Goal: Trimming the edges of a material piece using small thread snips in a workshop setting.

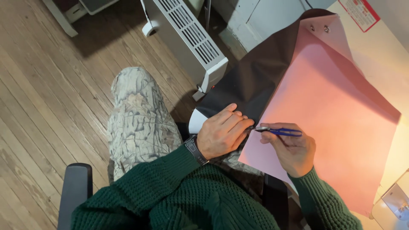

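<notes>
Right now your left hand (221, 134) lies palm-down, fingers loosely curled, pressing on the black sheet of fabric (251, 81) right at the edge where it meets the large pink sheet of material (336, 123). It grips nothing; it only pins the fabric in place. A dark wristwatch (195, 150) sits on that wrist, just past the cuff of your dark green knitted sweater (183, 196).

Your right hand (292, 149) is closed around small thread snips with blue handles and metal blades (279, 131). The snips lie almost level, tips pointing left toward your left fingertips, right at the black/pink seam line. Can't tell whether the blades are parted or closed on the material; too small.

The pink sheet spreads across the pale surface (383, 55) at the right and hangs off its near edge toward your lap. Its top corner is folded over, with two small metal snaps (319, 28) showing. The black fabric runs from that corner down to your left hand, draped over the edge.

Below: your knee in light camouflage-print trousers (138, 119), a black chair armrest (76, 191), the wooden plank floor (47, 89). A white slatted panel heater (187, 38) stands on the floor beside the black fabric. A white sewing machine corner (398, 204) sits at the far lower right.
</notes>
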